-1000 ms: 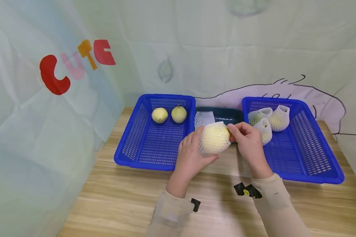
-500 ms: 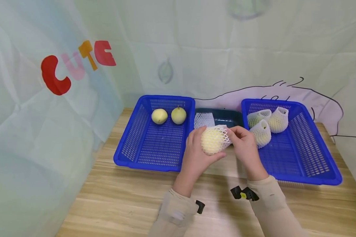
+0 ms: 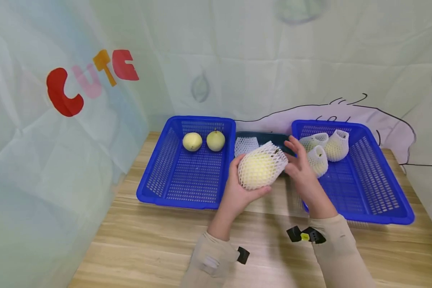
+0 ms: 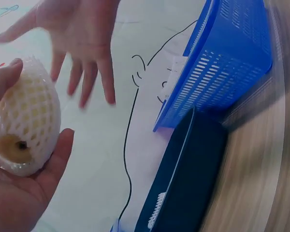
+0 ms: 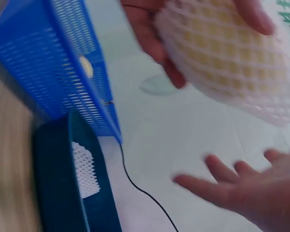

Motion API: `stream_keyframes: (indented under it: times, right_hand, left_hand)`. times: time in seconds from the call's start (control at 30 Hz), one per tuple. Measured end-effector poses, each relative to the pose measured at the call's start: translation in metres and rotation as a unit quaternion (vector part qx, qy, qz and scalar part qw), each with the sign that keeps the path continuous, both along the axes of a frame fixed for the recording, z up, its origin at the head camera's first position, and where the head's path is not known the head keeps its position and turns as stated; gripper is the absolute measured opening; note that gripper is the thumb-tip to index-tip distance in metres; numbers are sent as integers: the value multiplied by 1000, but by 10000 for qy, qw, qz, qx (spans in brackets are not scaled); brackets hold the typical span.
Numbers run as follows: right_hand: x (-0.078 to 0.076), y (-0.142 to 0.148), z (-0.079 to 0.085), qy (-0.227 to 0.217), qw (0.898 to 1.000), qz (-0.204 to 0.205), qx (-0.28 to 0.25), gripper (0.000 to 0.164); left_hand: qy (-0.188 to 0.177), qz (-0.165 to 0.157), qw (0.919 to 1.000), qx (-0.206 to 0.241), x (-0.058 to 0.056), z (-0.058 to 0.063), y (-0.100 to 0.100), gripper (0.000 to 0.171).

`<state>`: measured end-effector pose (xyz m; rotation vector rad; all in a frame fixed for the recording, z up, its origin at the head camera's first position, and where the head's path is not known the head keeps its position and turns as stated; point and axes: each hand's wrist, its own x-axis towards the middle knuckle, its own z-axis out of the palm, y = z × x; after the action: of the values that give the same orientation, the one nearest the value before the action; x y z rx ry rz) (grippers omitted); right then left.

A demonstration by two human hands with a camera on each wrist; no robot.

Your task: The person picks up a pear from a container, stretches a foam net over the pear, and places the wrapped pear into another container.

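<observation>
A pale yellow pear in a white foam net sleeve [image 3: 258, 170] is gripped by my left hand [image 3: 236, 192], thumb below and fingers behind it. The sleeve covers the fruit and its loose end points up and right, with the stem showing inside. In the left wrist view the pear's dark blossom end [image 4: 22, 145] shows through the sleeve's opening. My right hand [image 3: 304, 176] is just right of the sleeve's loose end, fingers spread and holding nothing. The right wrist view shows a gap between the right hand [image 5: 251, 188] and the netted pear [image 5: 227, 53].
A blue basket [image 3: 149, 198] at left holds two bare pears [image 3: 192, 142]. Another blue basket [image 3: 389, 218] at right holds three netted pears [image 3: 337, 146]. Between them sits a dark green tray [image 3: 273, 138] with a white foam net [image 3: 246, 145]. A printed cloth hangs behind.
My right hand has let go of the foam sleeve's end and moved slightly right, its fingers spreading. The sleeve now reaches past the stem end. My left hand has kept its hold on the pear.
</observation>
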<state>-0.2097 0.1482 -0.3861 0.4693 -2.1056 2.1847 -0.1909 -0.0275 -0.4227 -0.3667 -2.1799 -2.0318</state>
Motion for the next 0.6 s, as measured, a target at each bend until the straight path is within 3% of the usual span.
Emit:
stream_keyframes:
  times: [0.07,0.17,0.33,0.43,0.5,0.53,0.6]
  right_hand:
    - [0,1,-2,-232,9963,799,228,108]
    - [1,0,-2,-382,9893,1342,421,115]
    - [-1,-1,6,-469,9903,965,887,99]
    - [-9,10,16,-373,9857,353,1604,86]
    - [-19,29,24,-347,9743,-185,2216,83]
    - [-27,42,27,-399,9661,-458,2508,82]
    - [-47,76,32,-629,9495,-819,2963,82]
  left_hand:
    - [59,-71,9998,153,0,-1,2,95]
    - [122,-174,9996,208,1,-3,6,95]
    - [96,-214,9997,8,2,-1,11,98]
    - [103,-159,9965,-810,1,-1,4,103]
    - [197,131,9850,-1711,-1,-5,-8,104]
    - [199,361,9744,-2209,-3,-8,-16,104]
    - [26,883,9436,-3192,-7,-16,-32,103]
